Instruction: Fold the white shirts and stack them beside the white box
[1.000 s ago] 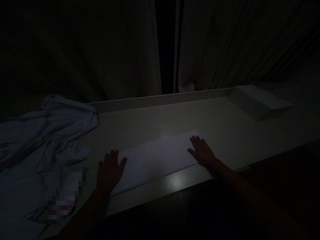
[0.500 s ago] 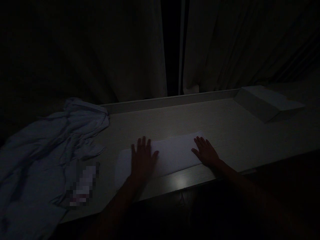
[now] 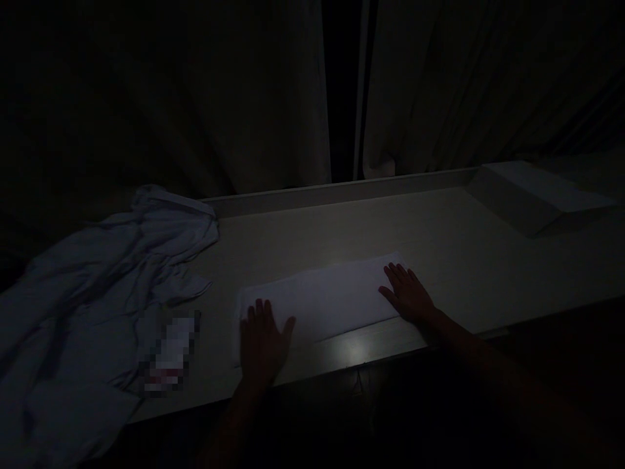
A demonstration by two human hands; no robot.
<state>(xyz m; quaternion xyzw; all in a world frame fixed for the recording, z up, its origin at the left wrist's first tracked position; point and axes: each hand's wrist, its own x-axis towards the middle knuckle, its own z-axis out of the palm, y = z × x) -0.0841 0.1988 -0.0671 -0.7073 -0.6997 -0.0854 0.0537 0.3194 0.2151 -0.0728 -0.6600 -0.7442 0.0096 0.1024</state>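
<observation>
Evenly, a white cloth [image 3: 332, 299] lies near the front edge of the tabletop [image 3: 312, 231], more room stretching behind it towards the raised rear edge. Left hand [image 3: 263, 342] and right hand [image 3: 407, 296] rest spread near its ends. A pixelated item [image 3: 173, 352] by the left end is unreadable.
</observation>
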